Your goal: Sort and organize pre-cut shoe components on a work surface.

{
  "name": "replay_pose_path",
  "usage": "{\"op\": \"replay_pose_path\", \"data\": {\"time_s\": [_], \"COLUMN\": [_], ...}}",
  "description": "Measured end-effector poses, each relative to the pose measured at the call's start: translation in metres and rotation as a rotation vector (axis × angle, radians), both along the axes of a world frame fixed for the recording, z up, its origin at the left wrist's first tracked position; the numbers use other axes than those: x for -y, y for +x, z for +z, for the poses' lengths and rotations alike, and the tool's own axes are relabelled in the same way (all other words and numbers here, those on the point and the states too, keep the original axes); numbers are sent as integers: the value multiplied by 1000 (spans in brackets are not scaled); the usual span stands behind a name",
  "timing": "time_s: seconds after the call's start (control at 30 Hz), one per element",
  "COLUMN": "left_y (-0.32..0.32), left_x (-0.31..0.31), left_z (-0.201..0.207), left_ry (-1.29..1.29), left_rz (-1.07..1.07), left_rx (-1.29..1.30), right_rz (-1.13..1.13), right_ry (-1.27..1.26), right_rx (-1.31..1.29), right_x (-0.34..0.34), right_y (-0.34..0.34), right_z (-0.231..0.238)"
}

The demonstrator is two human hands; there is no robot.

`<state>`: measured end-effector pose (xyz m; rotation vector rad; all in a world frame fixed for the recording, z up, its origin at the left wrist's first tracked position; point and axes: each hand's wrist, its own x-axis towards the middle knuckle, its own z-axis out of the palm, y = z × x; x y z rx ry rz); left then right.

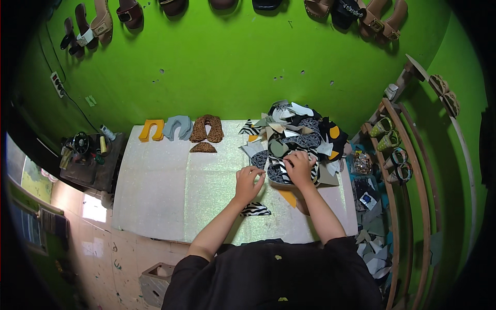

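Note:
A heap of cut material scraps (pixel 293 125), in grey, black, white and patterned pieces, stands at the right of the table. My left hand (pixel 249 182) is at its near left edge, fingers bent and thumb apart, with nothing visible between them. My right hand (pixel 299 168) rests on the front of the heap, its fingers curled onto a zebra-striped piece (pixel 279 171); the fingertips are partly hidden. Just beyond it lies a rounded olive-green piece (pixel 278 149). Nearer me, below my left forearm, lie a loose zebra-striped scrap (pixel 257 209) and a yellow scrap (pixel 288 196).
Along the table's (pixel 155 196) far left side lie U-shaped yellow (pixel 151 130), grey-blue (pixel 178 127) and leopard-print pieces (pixel 198 133). A dark side stand (pixel 90 168) with thread spools is at left. Wooden racks (pixel 408 196) with sandals and more scraps (pixel 374 243) flank the right.

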<state>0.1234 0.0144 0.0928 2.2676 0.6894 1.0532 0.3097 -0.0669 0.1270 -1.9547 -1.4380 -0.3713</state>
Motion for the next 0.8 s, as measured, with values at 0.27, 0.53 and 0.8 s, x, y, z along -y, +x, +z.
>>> {"op": "replay_pose_path", "data": {"time_s": [0.27,0.53,0.8], "left_y": [50,62,43], "left_x": [-31,-62,-52], "left_z": [6,10,14], "left_ry": [10,261,79], "left_rz": [-13,-139,-341], "left_rx": [-46,-180,-16], "right_rz": [-300,-335,-68], "right_ry": [148,37,-106], "right_rx": [-173,-117,-80], "right_x": [0,3,12], "right_y": [29,29,1], "right_z": [13,8,6]}}
